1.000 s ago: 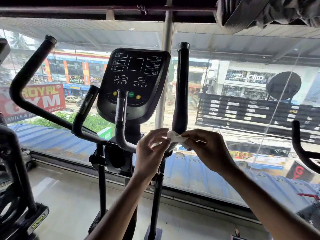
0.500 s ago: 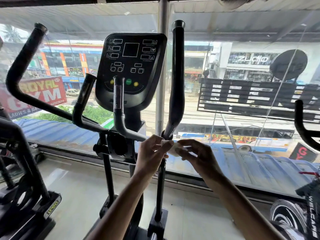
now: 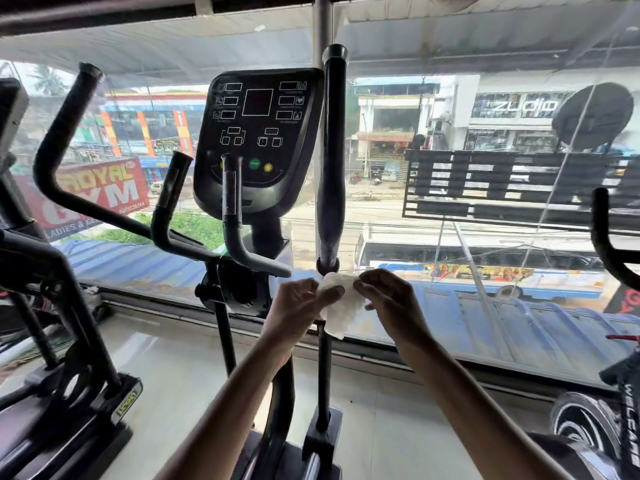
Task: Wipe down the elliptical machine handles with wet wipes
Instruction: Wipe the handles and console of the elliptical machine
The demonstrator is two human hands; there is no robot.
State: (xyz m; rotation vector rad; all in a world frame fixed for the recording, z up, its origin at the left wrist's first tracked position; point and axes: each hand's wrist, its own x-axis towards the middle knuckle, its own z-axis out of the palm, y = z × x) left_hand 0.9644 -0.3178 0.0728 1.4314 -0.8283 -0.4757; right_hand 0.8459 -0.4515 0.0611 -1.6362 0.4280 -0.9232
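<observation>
**Gym window (image 3: 388,216), wipe opened out**

Before it, the wet wipe (image 3: 341,308) hangs wider than a second ago, centre frame, just under the tall handle (image 3: 331,150). Left grip (image 3: 298,303) and right grip (image 3: 390,301) each pinch an edge; wiping looks ready to begin.

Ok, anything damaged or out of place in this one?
Nothing spilled or askew. Left hand and right hand pinch the wipe just below the tall handle. Only the short inner handle looks scuffed along its grip.
</observation>
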